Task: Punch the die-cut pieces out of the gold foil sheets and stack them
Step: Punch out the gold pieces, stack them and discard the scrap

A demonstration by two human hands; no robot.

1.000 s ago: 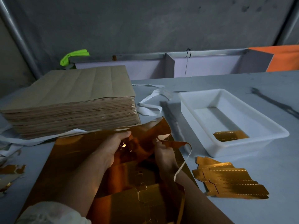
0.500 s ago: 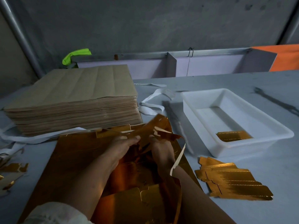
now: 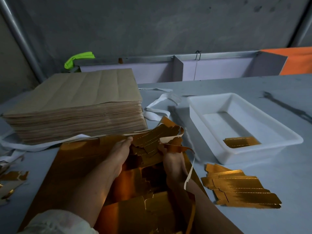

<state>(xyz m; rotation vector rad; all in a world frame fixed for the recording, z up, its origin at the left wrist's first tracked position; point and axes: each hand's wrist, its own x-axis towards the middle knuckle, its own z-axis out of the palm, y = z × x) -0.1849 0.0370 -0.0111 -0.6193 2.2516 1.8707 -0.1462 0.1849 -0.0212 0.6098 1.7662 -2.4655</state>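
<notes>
- A die-cut piece (image 3: pixel 152 141) is gripped by the left hand (image 3: pixel 120 150) and right hand (image 3: pixel 170 158), lifted further clear of the gold foil sheet (image 3: pixel 81 162) than before
- The stack (image 3: pixel 239 189) is left unmoved on the table (image 3: pixel 270 174)

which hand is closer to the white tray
Right. The right hand sits just left of the white tray; the left hand is farther left, beyond the gold foil both grip.

- I see paper stack (image 3: pixel 72 105) rear left, foil sheet (image 3: pixel 81 166) before it.
- tray (image 3: pixel 249 154) right, one piece (image 3: pixel 241 142) inside.
- piece pile (image 3: pixel 239 188) before tray, on table (image 3: pixel 295 174).
</notes>
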